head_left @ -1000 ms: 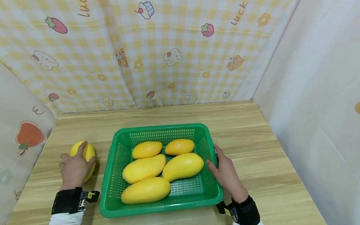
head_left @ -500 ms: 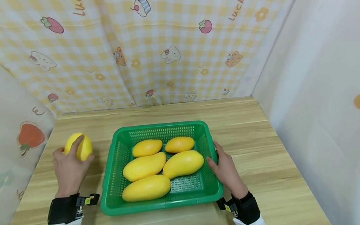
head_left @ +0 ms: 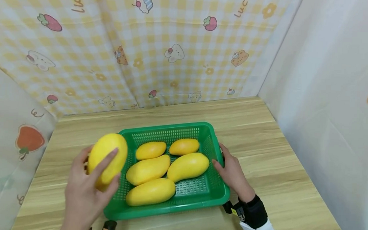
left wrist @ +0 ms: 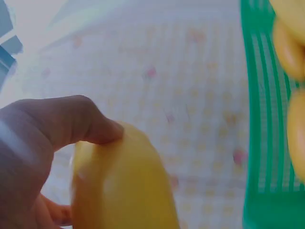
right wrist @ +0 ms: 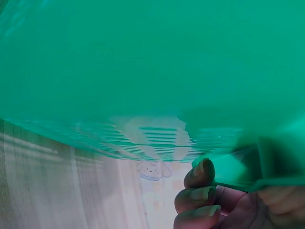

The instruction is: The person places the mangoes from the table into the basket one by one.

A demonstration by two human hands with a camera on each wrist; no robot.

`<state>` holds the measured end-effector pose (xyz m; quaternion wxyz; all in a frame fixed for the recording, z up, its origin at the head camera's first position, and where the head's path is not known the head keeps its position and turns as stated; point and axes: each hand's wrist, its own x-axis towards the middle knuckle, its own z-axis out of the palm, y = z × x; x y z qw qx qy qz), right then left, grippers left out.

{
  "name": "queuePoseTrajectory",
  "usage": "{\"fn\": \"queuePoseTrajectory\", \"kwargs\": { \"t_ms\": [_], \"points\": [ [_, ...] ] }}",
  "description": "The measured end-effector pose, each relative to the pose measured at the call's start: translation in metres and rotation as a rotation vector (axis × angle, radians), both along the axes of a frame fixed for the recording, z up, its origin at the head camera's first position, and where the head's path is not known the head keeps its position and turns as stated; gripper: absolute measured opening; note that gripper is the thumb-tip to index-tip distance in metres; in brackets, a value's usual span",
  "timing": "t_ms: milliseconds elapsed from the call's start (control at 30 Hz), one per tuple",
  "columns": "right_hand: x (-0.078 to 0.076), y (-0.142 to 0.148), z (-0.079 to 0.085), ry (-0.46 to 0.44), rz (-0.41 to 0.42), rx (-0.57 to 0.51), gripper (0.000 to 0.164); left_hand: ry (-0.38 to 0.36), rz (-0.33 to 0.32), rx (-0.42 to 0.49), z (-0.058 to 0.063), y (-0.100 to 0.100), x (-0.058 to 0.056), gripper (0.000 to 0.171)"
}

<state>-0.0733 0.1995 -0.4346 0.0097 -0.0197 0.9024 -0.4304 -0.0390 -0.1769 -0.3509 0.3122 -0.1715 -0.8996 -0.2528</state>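
My left hand (head_left: 85, 192) grips a large yellow mango (head_left: 109, 156), raised off the table and overlapping the left rim of a green plastic basket (head_left: 168, 208) in the head view. In the left wrist view, the thumb presses on the mango's upper end (left wrist: 128, 181), and the basket wall (left wrist: 254, 119) stands apart to the right. My right hand (head_left: 235, 176) holds the basket's right rim, thumb inside. Its fingers (right wrist: 198, 193) curl in under the rim in the right wrist view. Several yellow mangoes (head_left: 151, 192) lie in the basket, two of them smaller and more orange at the back.
The basket stands on a wood-grain table (head_left: 279, 186). A yellow checked cloth (head_left: 174, 37) hangs behind the table, with pale cloth walls (head_left: 330, 99) at either side. The basket floor shows at its front right (head_left: 190, 187).
My left hand has lifted the mango from the table at the left and carried it right, to the basket's left edge. My right hand keeps its hold on the rim.
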Motion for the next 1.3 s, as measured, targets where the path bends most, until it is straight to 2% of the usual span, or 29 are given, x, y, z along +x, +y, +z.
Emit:
{"fn": "queuePoseTrajectory", "kwargs": {
  "t_ms": [100, 167, 267, 367, 467, 567, 633, 833, 967, 1133, 1300],
  "points": [
    [0.0, 0.002, 0.0, 0.003, -0.001, -0.008, 0.064, 0.036, -0.105, -0.003, 0.003, 0.02, 0.006, 0.047],
    [0.0, 0.003, 0.0, 0.009, -0.009, -0.013, 0.065, 0.025, -0.171, -0.016, 0.003, 0.032, 0.007, 0.047],
    [0.0, 0.005, 0.0, 0.015, -0.016, -0.013, 0.064, -0.031, -0.263, -0.027, -0.002, 0.048, 0.008, 0.049],
    [-0.001, 0.004, -0.001, 0.01, -0.004, -0.011, 0.064, -0.107, -0.316, -0.07, -0.005, 0.06, 0.01, 0.051],
    [0.0, 0.002, -0.002, -0.004, 0.003, -0.017, 0.064, -0.166, -0.347, -0.115, -0.008, 0.068, 0.012, 0.051],
    [0.0, 0.0, -0.003, -0.01, -0.003, -0.02, 0.065, -0.2, -0.376, -0.135, -0.01, 0.074, 0.011, 0.061],
    [0.0, 0.0, -0.003, -0.009, -0.004, -0.024, 0.065, -0.209, -0.392, -0.146, -0.011, 0.079, 0.01, 0.07],
    [0.0, 0.001, -0.001, 0.004, -0.002, -0.018, 0.065, -0.225, -0.439, -0.162, -0.014, 0.094, 0.006, 0.075],
    [-0.001, 0.002, -0.002, 0.015, -0.003, -0.014, 0.064, -0.263, -0.468, -0.184, -0.015, 0.105, 0.004, 0.078],
    [-0.001, 0.003, -0.001, 0.028, -0.001, -0.019, 0.064, -0.321, -0.49, -0.254, -0.015, 0.12, 0.001, 0.086],
    [-0.002, 0.003, -0.003, 0.035, 0.012, -0.026, 0.063, -0.356, -0.525, -0.312, -0.017, 0.131, -0.001, 0.085]
  ]
}}
